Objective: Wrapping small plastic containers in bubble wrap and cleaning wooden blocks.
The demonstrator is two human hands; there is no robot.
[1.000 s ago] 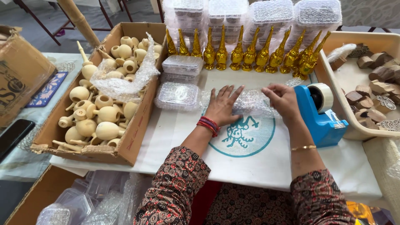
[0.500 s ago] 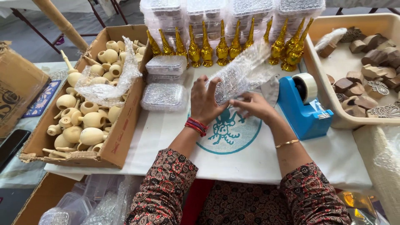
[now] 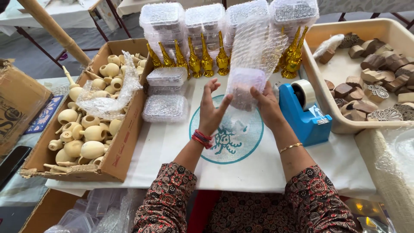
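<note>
Lifted higher than a moment before, the bubble wrap (image 3: 254,60) stood up off the worktop (image 3: 172,146) between both hands, where a second earlier it had lain flat under them on the cloth's teal round print (image 3: 241,142). The right hand (image 3: 267,105) had its grip closed on the lower end of the sheet, thumb in front and fingers behind, pinching a thick bundle there. The left hand (image 3: 212,110) was open, fingers spread and upright, its fingertips touching the bundle's left edge without clasping it. The loose upper part of the wrap rose in front of the gold figurines (image 3: 202,60) and the stacked clear lidded boxes (image 3: 207,19), hiding some of them.

The blue tape dispenser (image 3: 304,112) sat just beside the right wrist, near the beige tray (image 3: 332,125) of carved wooden blocks (image 3: 366,80). To the left, two small clear boxes (image 3: 166,92) lay beside the cardboard box (image 3: 125,142) of pale wooden pots (image 3: 82,129), with another scrap of wrap on top of them.

Whatever was inside the bundle I could not make out through the bubbles. The tray and the carton at the far left were cut off at the edges.
</note>
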